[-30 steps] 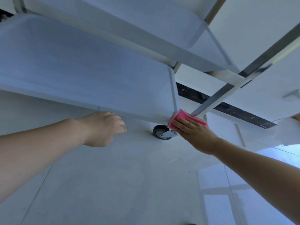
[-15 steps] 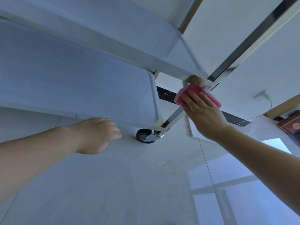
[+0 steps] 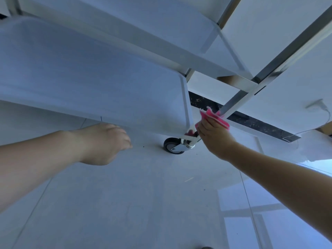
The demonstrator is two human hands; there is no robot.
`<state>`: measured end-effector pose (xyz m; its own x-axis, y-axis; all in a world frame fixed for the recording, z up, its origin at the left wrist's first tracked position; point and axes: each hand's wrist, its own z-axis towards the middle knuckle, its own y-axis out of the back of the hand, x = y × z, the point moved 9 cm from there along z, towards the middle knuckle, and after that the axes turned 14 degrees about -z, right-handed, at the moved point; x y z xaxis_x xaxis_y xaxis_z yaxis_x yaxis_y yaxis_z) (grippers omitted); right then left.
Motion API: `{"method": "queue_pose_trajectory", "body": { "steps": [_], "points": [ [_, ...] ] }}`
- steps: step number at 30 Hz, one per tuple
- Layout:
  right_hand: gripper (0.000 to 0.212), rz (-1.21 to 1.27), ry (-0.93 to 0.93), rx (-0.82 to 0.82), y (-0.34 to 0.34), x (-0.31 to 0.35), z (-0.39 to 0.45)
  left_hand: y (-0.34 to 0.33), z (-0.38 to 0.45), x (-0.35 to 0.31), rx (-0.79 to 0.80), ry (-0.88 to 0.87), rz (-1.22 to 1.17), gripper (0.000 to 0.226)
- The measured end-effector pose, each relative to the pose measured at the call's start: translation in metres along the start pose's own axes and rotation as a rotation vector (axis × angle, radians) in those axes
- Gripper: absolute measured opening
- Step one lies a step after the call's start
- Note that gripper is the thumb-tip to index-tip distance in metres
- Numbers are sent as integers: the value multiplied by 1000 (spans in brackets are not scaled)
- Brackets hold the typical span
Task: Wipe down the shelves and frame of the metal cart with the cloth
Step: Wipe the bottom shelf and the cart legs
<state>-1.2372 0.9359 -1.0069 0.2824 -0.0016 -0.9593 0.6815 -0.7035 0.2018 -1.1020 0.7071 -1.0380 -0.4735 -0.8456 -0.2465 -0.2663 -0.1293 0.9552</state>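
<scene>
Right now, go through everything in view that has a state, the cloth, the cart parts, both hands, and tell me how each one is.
pink cloth: bunched, wrapped round the cart leg
cart leg: shiny, slanting in the view
right hand: grips the cloth
left hand: fingers curled under the lower shelf's front edge
lower shelf: bare
caster wheel: on the floor

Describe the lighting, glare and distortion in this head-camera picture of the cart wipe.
Head view: cool bluish cast overall; wide-angle lens bends and splays the cart's lower shelf and steel post; bright window glare reflects off the glossy floor at lower right; the pink cloth in the right hand looks slightly soft; the left hand is dim under the shelf edge.
</scene>
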Motion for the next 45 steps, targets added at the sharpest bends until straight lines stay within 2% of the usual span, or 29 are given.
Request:
{"method": "queue_pose_trajectory", "body": {
  "steps": [3, 7, 13, 15, 18, 21, 23, 26, 30, 35, 41, 43, 45],
  "points": [
    [38, 26, 59, 109, 2, 24, 9, -3, -3, 1, 7, -33, 41, 44],
    [33, 109, 75, 27, 7, 22, 14, -3, -8, 10, 19, 19, 50, 43],
    [23, 221, 123, 21, 18, 13, 17, 12, -4, 10, -57, 38, 64, 43],
    [18, 371, 94, -74, 35, 5, 18, 19, -8, 9, -99, 60, 67, 40],
    [12, 775, -26, -289, 84, -20, 21, 30, -18, 10, -212, 120, 7, 40],
    [9, 1253, -118, -439, 137, -40, 29, 46, -32, 17, -373, 205, -192, 53],
    [15, 1386, -94, -502, 178, -39, 39, 54, -47, 21, -431, 233, -277, 61],
    [19, 1421, 1, -692, 244, -37, 48, 66, -73, 28, -531, 259, -398, 62],
    [21, 1507, 85, -836, 302, -34, 58, 79, -118, 38, -657, 246, -562, 37],
    [36, 1598, 106, -854, 351, -27, 85, 75, -180, 64, -726, 364, -627, 12],
    [76, 1388, 174, -815, 390, -11, 110, 75, -233, 93, -837, 465, -597, 15],
    [75, 1341, 187, -830, 404, -8, 114, 74, -243, 102, -855, 506, -600, 18],
    [65, 1349, 182, -880, 422, -9, 119, 74, -256, 116, -887, 549, -609, 23]
  ]
}}
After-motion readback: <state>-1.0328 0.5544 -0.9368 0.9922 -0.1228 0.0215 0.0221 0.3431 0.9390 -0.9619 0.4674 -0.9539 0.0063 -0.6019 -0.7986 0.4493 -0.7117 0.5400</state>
